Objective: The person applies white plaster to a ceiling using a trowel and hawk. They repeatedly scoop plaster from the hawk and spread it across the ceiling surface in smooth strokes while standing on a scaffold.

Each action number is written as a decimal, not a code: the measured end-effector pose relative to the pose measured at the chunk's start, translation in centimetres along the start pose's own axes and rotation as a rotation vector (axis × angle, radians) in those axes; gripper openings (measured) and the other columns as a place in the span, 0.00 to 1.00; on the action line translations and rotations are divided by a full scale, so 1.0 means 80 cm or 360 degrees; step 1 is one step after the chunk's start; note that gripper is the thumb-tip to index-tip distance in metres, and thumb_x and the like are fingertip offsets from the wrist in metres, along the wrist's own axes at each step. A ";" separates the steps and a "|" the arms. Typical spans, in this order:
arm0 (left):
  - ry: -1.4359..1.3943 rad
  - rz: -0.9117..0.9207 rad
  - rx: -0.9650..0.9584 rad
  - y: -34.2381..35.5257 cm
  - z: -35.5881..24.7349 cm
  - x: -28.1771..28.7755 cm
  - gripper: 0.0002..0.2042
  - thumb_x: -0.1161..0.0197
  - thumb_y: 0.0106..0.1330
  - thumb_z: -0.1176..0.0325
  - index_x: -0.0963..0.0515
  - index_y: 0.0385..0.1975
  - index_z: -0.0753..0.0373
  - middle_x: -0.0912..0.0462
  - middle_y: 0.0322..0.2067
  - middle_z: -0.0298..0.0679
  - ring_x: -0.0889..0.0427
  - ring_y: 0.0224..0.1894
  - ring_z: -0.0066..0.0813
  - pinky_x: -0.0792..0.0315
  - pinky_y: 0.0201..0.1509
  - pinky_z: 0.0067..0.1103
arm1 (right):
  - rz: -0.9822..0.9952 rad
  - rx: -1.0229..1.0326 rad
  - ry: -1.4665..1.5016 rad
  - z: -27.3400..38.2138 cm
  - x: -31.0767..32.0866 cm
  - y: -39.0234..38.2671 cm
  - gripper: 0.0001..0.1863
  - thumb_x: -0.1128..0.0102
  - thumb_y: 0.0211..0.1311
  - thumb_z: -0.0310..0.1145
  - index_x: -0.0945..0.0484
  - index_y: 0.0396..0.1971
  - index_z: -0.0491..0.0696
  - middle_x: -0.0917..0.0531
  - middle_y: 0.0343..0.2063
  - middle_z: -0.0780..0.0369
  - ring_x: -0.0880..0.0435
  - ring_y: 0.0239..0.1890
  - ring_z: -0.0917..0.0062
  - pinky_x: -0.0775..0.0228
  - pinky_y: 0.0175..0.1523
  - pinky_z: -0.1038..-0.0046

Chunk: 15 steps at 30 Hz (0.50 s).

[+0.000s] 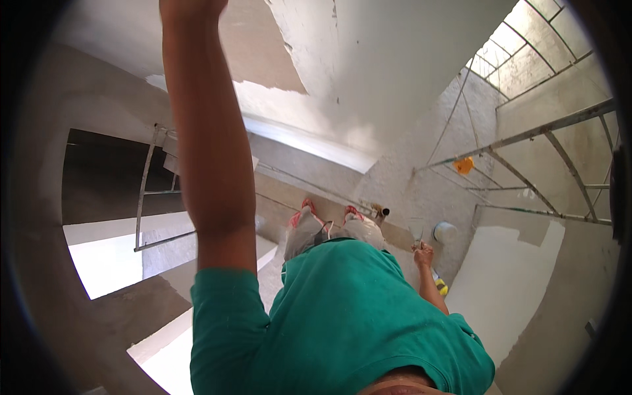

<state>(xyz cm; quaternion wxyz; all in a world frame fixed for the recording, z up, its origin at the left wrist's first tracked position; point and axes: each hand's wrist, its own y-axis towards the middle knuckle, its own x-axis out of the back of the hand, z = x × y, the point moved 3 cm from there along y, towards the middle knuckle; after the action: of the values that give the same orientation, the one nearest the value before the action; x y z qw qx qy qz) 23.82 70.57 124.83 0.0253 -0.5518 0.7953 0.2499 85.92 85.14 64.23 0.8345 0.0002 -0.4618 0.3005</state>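
My left arm reaches up to the top edge of the head view, beside a wall partly coated in white. Only the base of my left hand (pixel 192 8) shows there; its fingers are cut off, so what it holds or touches is hidden. Lower down on the right, my right hand (pixel 423 254) is closed around the handle of a small tool with a flat, pale blade (pixel 416 229). Against the floor the blade looks faint, and its exact kind is unclear. A whitish round bucket (pixel 445 232) appears just beyond that hand.
Under my red shoes (pixel 307 204) runs a narrow platform (pixel 395 236). Metal scaffold frames stand at the left (pixel 141 191) and right (pixel 526 141). An orange object (pixel 464 165) hangs by the right frame. Something yellow and dark (pixel 441 287) shows below my right forearm. Bright openings break the left wall.
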 end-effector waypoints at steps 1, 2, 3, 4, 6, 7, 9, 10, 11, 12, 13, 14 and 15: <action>-0.0181 -0.0029 0.0151 -0.020 0.081 0.023 0.08 0.46 0.63 0.70 0.31 0.39 0.66 0.23 0.29 0.42 0.23 0.30 0.30 0.22 0.38 0.26 | -0.0032 -0.0140 -0.0086 -0.015 0.016 -0.030 0.10 0.37 0.47 0.33 0.20 0.27 0.42 0.19 0.25 0.48 0.20 0.28 0.56 0.31 0.34 0.62; -0.0253 -0.0143 0.0258 -0.064 0.117 0.057 0.11 0.44 0.63 0.70 0.31 0.43 0.67 0.23 0.33 0.42 0.23 0.35 0.31 0.23 0.41 0.27 | -0.0014 -0.0142 -0.0107 -0.009 0.020 -0.030 0.10 0.37 0.47 0.32 0.20 0.28 0.42 0.19 0.26 0.49 0.20 0.28 0.56 0.31 0.35 0.63; -0.0294 -0.0276 0.0359 -0.101 0.149 0.099 0.15 0.42 0.62 0.71 0.32 0.47 0.67 0.23 0.37 0.41 0.23 0.39 0.31 0.24 0.45 0.27 | 0.0030 -0.0112 -0.0117 0.008 0.012 -0.021 0.09 0.37 0.47 0.31 0.20 0.29 0.42 0.19 0.26 0.49 0.20 0.28 0.57 0.31 0.35 0.64; -0.0365 -0.0396 0.0499 -0.132 0.202 0.139 0.19 0.40 0.61 0.72 0.33 0.51 0.67 0.23 0.41 0.41 0.23 0.44 0.32 0.26 0.48 0.27 | -0.0009 -0.0023 -0.0138 -0.017 -0.004 -0.017 0.10 0.36 0.47 0.31 0.20 0.29 0.42 0.18 0.27 0.50 0.19 0.29 0.59 0.30 0.36 0.65; -0.0500 -0.0479 0.0711 -0.194 0.340 0.211 0.22 0.38 0.59 0.73 0.32 0.54 0.66 0.23 0.45 0.39 0.23 0.48 0.31 0.27 0.52 0.27 | 0.0193 -0.0183 -0.0274 -0.031 -0.017 -0.029 0.17 0.33 0.47 0.33 0.21 0.35 0.39 0.18 0.33 0.48 0.19 0.37 0.57 0.30 0.43 0.65; -0.0555 -0.0533 0.0863 -0.219 0.420 0.248 0.20 0.38 0.58 0.76 0.31 0.51 0.65 0.23 0.43 0.38 0.22 0.45 0.30 0.26 0.50 0.26 | 0.0395 -0.0395 -0.0366 0.023 0.002 -0.025 0.24 0.31 0.46 0.35 0.22 0.41 0.36 0.19 0.39 0.46 0.20 0.45 0.55 0.29 0.50 0.65; -0.0473 -0.0653 0.1057 -0.253 0.549 0.271 0.19 0.38 0.54 0.78 0.30 0.47 0.66 0.22 0.40 0.39 0.20 0.40 0.31 0.23 0.40 0.27 | 0.0257 -0.0372 -0.0266 -0.005 0.000 -0.046 0.23 0.31 0.46 0.32 0.21 0.43 0.37 0.17 0.38 0.48 0.18 0.43 0.60 0.29 0.49 0.66; -0.0435 -0.0723 0.1144 -0.260 0.597 0.278 0.19 0.38 0.54 0.78 0.30 0.46 0.66 0.22 0.39 0.39 0.19 0.36 0.31 0.22 0.34 0.26 | 0.0213 -0.0422 -0.0228 -0.009 -0.006 -0.050 0.19 0.32 0.47 0.30 0.21 0.41 0.38 0.17 0.35 0.51 0.18 0.39 0.64 0.29 0.46 0.68; -0.0537 -0.0750 0.1186 -0.264 0.636 0.280 0.19 0.38 0.53 0.77 0.30 0.46 0.67 0.22 0.38 0.40 0.19 0.34 0.31 0.22 0.31 0.26 | 0.0172 -0.0486 -0.0196 -0.012 -0.002 -0.059 0.16 0.33 0.48 0.28 0.20 0.39 0.39 0.16 0.32 0.53 0.18 0.35 0.68 0.29 0.42 0.69; -0.0630 -0.0789 0.1224 -0.267 0.667 0.287 0.20 0.38 0.52 0.77 0.30 0.46 0.67 0.22 0.38 0.41 0.19 0.33 0.32 0.22 0.28 0.27 | 0.0187 -0.0501 -0.0156 0.001 0.002 -0.063 0.12 0.34 0.48 0.26 0.20 0.34 0.40 0.17 0.29 0.57 0.20 0.32 0.72 0.29 0.40 0.71; -0.0533 -0.0844 0.1296 -0.266 0.693 0.293 0.20 0.37 0.50 0.76 0.30 0.46 0.68 0.22 0.37 0.40 0.19 0.33 0.32 0.23 0.29 0.25 | 0.0194 -0.0498 -0.0101 0.037 0.004 -0.063 0.08 0.36 0.48 0.24 0.21 0.30 0.41 0.19 0.26 0.60 0.22 0.29 0.76 0.30 0.38 0.73; -0.0589 -0.0849 0.1298 -0.266 0.713 0.289 0.20 0.37 0.50 0.76 0.30 0.45 0.68 0.22 0.36 0.40 0.19 0.33 0.32 0.23 0.29 0.25 | 0.0191 -0.0510 -0.0056 0.061 0.005 -0.065 0.04 0.38 0.48 0.21 0.21 0.26 0.42 0.20 0.23 0.64 0.25 0.25 0.80 0.31 0.35 0.75; -0.0646 -0.0851 0.1305 -0.265 0.727 0.280 0.20 0.37 0.49 0.75 0.30 0.45 0.68 0.23 0.36 0.40 0.19 0.32 0.32 0.24 0.28 0.24 | 0.0172 -0.0588 0.0024 0.062 0.002 -0.072 0.04 0.38 0.48 0.21 0.21 0.26 0.42 0.21 0.23 0.65 0.25 0.25 0.81 0.31 0.35 0.76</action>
<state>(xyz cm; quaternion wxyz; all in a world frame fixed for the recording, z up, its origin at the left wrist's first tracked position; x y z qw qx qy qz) 20.26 70.29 59.12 0.4552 -0.6207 0.6383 0.0049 85.04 79.10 68.80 0.8065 -0.1801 -0.5020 0.2552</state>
